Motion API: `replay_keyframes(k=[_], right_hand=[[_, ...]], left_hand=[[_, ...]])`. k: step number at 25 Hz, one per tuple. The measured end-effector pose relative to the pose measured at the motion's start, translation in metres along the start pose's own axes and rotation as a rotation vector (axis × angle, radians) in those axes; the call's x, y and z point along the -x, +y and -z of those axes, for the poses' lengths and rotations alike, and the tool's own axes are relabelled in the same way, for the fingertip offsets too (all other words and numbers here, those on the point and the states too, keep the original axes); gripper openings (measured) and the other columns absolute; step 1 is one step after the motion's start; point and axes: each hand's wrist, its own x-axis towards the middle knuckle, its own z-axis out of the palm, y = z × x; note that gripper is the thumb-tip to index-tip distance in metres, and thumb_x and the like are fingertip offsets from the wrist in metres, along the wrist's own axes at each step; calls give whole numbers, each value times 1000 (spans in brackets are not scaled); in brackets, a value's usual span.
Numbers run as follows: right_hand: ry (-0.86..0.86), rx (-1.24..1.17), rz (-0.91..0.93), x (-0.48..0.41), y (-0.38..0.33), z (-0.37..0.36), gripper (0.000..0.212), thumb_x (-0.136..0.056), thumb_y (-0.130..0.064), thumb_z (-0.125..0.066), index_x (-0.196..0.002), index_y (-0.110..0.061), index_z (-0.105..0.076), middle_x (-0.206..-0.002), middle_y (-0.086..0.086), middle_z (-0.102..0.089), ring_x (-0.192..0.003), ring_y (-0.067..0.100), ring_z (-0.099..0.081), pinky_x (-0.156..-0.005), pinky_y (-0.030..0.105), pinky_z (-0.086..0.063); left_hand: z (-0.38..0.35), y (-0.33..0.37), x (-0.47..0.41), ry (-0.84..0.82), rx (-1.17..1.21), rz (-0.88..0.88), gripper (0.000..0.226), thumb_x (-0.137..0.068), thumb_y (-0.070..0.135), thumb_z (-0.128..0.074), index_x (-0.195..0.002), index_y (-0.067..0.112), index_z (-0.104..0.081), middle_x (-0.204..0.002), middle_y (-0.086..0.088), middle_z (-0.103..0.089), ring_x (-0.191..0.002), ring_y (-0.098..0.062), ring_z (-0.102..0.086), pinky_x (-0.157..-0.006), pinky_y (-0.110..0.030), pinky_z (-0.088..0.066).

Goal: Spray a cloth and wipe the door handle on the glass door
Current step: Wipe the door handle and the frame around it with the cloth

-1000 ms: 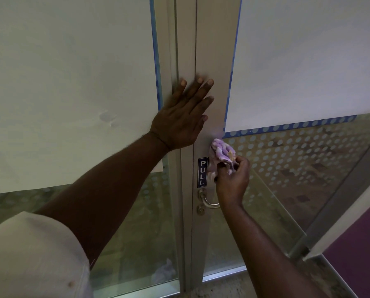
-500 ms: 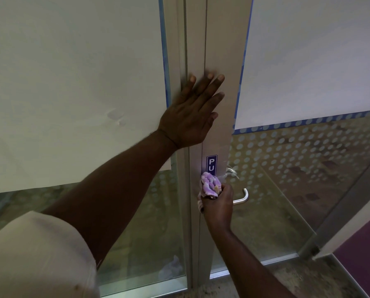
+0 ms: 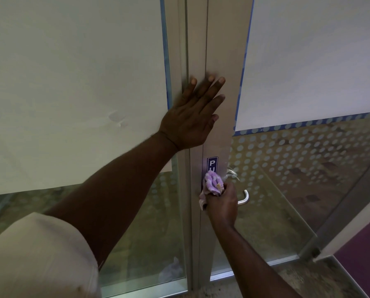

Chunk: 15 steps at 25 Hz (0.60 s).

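Note:
A glass door with a grey metal frame [image 3: 219,61] fills the view. My left hand [image 3: 192,117] lies flat and open against the frame, above a blue PULL sign [image 3: 212,163]. Lower down, my right hand [image 3: 224,204] is closed around a bunched purple cloth [image 3: 212,182] and around the silver lever door handle. Only the handle's curved right end [image 3: 244,197] sticks out past my fist. The cloth covers the lower half of the sign. No spray bottle is in view.
White paper sheets [image 3: 72,82] edged with blue tape cover the upper glass on both sides. A second handle [image 3: 231,172] shows through the dotted glass behind the door. A metal frame post [image 3: 341,211] and a purple wall [image 3: 365,250] stand at the right.
My right hand with the cloth moved down from beside the PULL sign onto the handle and now grips it. My left hand stays pressed on the frame.

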Motion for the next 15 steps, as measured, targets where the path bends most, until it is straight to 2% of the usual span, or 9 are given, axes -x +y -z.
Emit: replay_keyframes(k=[4,7,10,13,15], right_hand=[[89,17,32,-28,-14,21,31,-83,-46,-78,-97,-29,-56,-81,-9,-66,-67,10,-65,-56,30,-50],[79,111,37,-41,-7,36,35,-83,-52,-76,-98,-27,-55,-88,-7,-64,-73,17,-64,-56,31,-44],[98,135,7,-47,7,50,37,-83,-57,-71,-99,-29,-53,-91,-2,-70,-75,23,-68,-62,38,-54],[157,72,20,-54,20,66,35,-83,-46,-74,-107,-28,-57,-95,2,-73,-81,30,-71,-71,45,-59],[174,97,130,-57,28,77,33,-85,-31,-77,-114,-24,-63,-102,3,-72,-91,31,-68,-77,45,-56]], left_hand=[[-1,0,0,8,5,-6,49,-105,27,-49,-147,3,-51,-160,-24,-40,-151,-41,-35,-127,-54,-13],[0,-1,-1,13,-3,-2,48,-105,28,-49,-147,3,-50,-160,-23,-39,-151,-40,-34,-127,-53,-12],[-1,1,0,8,-12,-6,48,-105,28,-50,-146,3,-51,-160,-23,-39,-151,-40,-34,-127,-54,-13],[-2,-1,0,18,-15,-6,49,-105,29,-49,-147,4,-50,-161,-23,-38,-152,-40,-33,-128,-53,-10],[-3,-1,1,33,-12,-9,49,-105,29,-49,-147,3,-50,-161,-23,-38,-152,-40,-32,-128,-52,-8]])
